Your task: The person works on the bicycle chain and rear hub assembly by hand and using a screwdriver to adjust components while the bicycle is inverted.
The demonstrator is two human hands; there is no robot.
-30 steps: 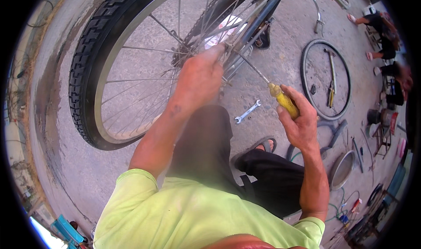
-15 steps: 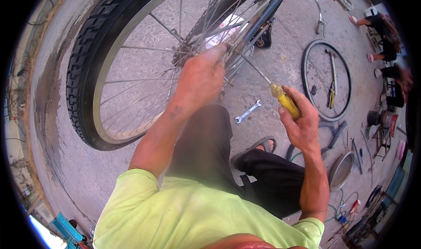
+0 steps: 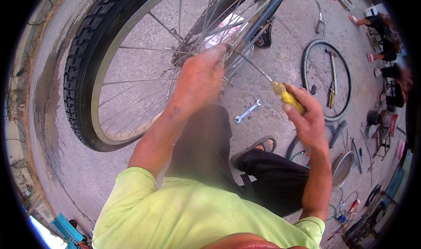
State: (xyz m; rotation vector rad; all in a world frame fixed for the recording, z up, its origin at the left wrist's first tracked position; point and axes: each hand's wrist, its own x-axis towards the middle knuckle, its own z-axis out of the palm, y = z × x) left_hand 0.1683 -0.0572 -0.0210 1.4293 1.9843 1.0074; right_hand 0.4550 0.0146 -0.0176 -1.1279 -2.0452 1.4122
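Note:
My right hand (image 3: 309, 115) is closed around the yellow handle of a screwdriver (image 3: 289, 98). Its thin metal shaft runs up and left to the bicycle frame (image 3: 258, 25) by the wheel's hub. At that spot my left hand (image 3: 202, 71) is closed, its fingertips pressed together near the shaft's tip; what they pinch is hidden behind the hand. The bicycle wheel (image 3: 103, 69), with a knobby black tyre and metal spokes, stands at the upper left. A chain and a cogged sprocket (image 3: 179, 56) show through the spokes, left of my fingers.
An open-ended wrench (image 3: 247, 111) lies on the concrete floor below the frame. To the right, a loose tyre (image 3: 304, 65) encircles a hammer (image 3: 334, 71) and pliers (image 3: 331, 96). A metal basin (image 3: 343, 170) stands lower right. People (image 3: 388, 34) sit along the far right.
My right hand and the screwdriver handle have shifted slightly right, with the grip on the handle changed a little. My left hand stays at the hub.

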